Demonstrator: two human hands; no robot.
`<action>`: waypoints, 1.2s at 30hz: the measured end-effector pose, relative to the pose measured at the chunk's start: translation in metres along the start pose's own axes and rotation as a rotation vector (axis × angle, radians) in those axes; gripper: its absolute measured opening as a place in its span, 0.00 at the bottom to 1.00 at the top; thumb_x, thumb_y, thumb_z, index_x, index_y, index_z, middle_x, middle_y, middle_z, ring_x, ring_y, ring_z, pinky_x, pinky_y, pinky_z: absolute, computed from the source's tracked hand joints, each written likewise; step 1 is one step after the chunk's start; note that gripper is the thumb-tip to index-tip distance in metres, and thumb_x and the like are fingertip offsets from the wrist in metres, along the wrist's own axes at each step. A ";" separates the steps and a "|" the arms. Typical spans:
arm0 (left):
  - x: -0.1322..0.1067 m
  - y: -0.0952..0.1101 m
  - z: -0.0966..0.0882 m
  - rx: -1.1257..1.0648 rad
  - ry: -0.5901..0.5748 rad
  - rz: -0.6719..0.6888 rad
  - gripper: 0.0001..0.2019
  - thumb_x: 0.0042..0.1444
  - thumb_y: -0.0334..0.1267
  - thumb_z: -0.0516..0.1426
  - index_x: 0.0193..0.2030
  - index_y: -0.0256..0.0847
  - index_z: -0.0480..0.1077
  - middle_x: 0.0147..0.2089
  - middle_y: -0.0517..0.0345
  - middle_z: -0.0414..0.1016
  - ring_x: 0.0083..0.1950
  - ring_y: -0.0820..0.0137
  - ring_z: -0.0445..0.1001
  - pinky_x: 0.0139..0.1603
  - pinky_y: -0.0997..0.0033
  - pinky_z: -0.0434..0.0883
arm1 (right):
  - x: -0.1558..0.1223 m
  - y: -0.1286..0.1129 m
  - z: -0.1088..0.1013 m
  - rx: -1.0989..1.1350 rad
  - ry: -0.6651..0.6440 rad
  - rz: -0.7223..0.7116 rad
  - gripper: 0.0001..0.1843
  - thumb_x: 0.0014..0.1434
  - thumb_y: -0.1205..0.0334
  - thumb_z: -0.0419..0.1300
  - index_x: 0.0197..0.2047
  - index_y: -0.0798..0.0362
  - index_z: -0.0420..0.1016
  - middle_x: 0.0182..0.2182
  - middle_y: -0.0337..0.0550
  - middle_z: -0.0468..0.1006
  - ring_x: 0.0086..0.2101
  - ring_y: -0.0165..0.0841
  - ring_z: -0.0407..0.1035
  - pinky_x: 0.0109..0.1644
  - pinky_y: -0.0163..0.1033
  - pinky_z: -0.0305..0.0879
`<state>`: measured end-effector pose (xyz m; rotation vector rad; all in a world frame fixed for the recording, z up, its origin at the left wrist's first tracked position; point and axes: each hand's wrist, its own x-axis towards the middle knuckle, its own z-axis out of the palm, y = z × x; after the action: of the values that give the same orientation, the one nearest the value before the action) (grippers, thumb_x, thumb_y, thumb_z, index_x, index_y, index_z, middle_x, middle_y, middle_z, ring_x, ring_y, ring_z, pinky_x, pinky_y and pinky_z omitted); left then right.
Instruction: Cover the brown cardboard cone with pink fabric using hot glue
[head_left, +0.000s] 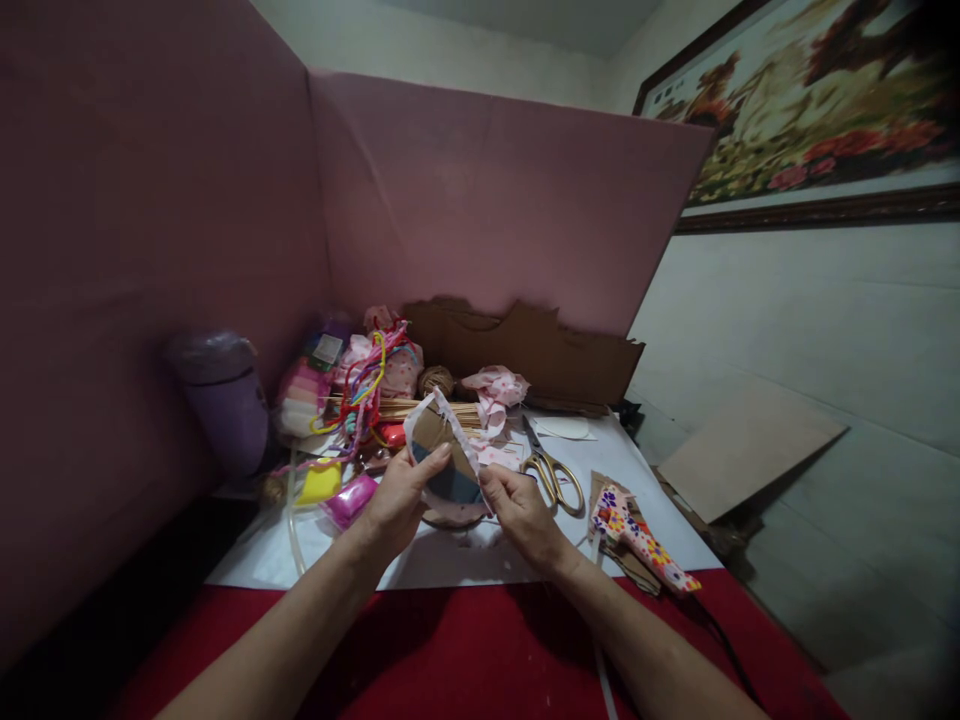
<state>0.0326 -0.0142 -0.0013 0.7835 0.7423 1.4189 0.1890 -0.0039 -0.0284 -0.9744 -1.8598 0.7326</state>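
Observation:
Both of my hands hold one small cardboard piece (pixel 442 455) edged with white ribbon, tilted up over the white sheet (pixel 465 560). My left hand (pixel 401 495) grips its left side, thumb on the front. On its right lower edge my right hand (pixel 517 505) pinches the ribbon. The piece shows a brown top and a dark blue-grey patch lower down.
Gold-handled scissors (pixel 553 472) lie right of my hands, with a flower-patterned glue gun (pixel 637 535) further right. Behind are wooden sticks (pixel 420 410), a twine ball (pixel 436 380), pink ribbon (pixel 495 390), coloured cords (pixel 367 385), a purple container (pixel 225 400), cardboard (pixel 525 345) and a pink screen (pixel 487 190).

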 end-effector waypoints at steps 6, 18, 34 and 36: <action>0.002 -0.001 -0.001 -0.007 0.029 -0.024 0.18 0.37 0.37 0.68 0.37 0.34 0.73 0.29 0.58 0.77 0.25 0.73 0.72 0.28 0.75 0.70 | -0.001 -0.003 -0.001 -0.117 0.003 -0.063 0.24 0.63 0.48 0.48 0.19 0.52 0.55 0.17 0.34 0.55 0.21 0.26 0.51 0.24 0.33 0.47; -0.001 -0.003 0.002 0.026 -0.019 -0.041 0.16 0.40 0.37 0.67 0.37 0.34 0.73 0.31 0.56 0.78 0.27 0.73 0.73 0.29 0.75 0.70 | -0.001 -0.003 -0.003 -0.025 0.038 0.017 0.29 0.62 0.44 0.47 0.16 0.53 0.59 0.14 0.34 0.58 0.19 0.25 0.54 0.23 0.32 0.49; -0.005 -0.011 0.002 0.094 -0.157 -0.105 0.12 0.41 0.39 0.67 0.31 0.34 0.75 0.27 0.56 0.76 0.24 0.75 0.70 0.27 0.77 0.67 | 0.000 -0.001 -0.003 -0.061 0.091 -0.002 0.27 0.61 0.46 0.50 0.17 0.54 0.61 0.15 0.34 0.58 0.19 0.26 0.54 0.22 0.32 0.48; -0.004 -0.010 0.003 0.099 -0.149 -0.115 0.12 0.41 0.39 0.67 0.32 0.35 0.76 0.28 0.56 0.76 0.25 0.74 0.71 0.28 0.77 0.67 | -0.001 -0.001 -0.003 -0.040 0.093 0.000 0.28 0.61 0.44 0.48 0.16 0.54 0.60 0.14 0.35 0.58 0.18 0.26 0.54 0.22 0.33 0.48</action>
<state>0.0404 -0.0188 -0.0085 0.8987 0.7344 1.2145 0.1916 -0.0049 -0.0269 -1.0170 -1.7992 0.6419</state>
